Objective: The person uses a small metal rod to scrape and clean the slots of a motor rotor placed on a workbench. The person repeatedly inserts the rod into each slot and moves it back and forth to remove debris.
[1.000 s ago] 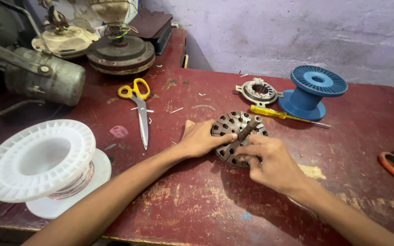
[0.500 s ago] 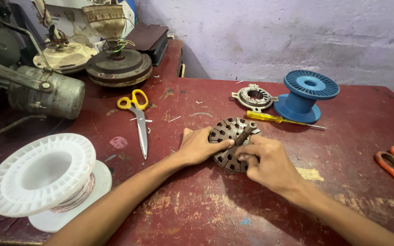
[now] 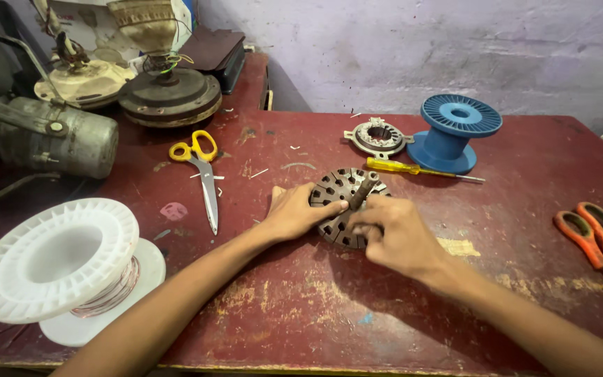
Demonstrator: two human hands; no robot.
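A round dark metal stator core [image 3: 338,190] with slots around its rim and a short shaft sticking up lies flat on the red table [image 3: 301,307]. My left hand [image 3: 299,211] rests on its left edge, fingers over the slots. My right hand [image 3: 392,234] grips its right side, fingers curled by the shaft. Both hands hold the core down on the tabletop.
Yellow-handled scissors [image 3: 202,174] lie to the left, a yellow screwdriver [image 3: 413,169] and a small wound coil ring [image 3: 378,137] behind the core. A blue spool [image 3: 455,132] stands at the back, a white spool [image 3: 61,265] at front left, orange scissors [image 3: 598,241] at right. Motor parts [image 3: 169,98] crowd the back left.
Both hands stay on the stator core with only slight finger shifts. The view has dropped a little, so the table objects sit higher in the frame.
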